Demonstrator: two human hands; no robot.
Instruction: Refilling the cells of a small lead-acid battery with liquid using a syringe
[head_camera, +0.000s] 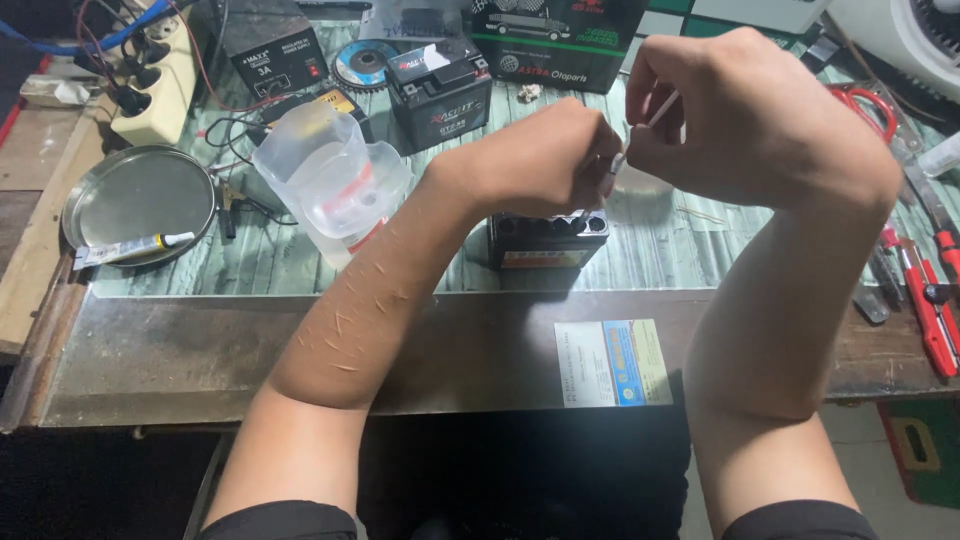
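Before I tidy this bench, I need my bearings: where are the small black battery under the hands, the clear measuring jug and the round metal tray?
small black battery (545, 245): head view, front face.
clear measuring jug (318, 165): head view, side wall.
round metal tray (135, 190): head view, bare floor.

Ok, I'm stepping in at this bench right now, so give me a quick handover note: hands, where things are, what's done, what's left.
Left hand: closed, fingers at the thin white tube, directly over the small black battery.
Right hand: pinching the same tube from the other side.
Battery's top filler holes are open.
Clear measuring jug sits left of it; second battery behind.
Done: battery opened, tube in hand.
Left: whether any cell is filled cannot be seen; check.
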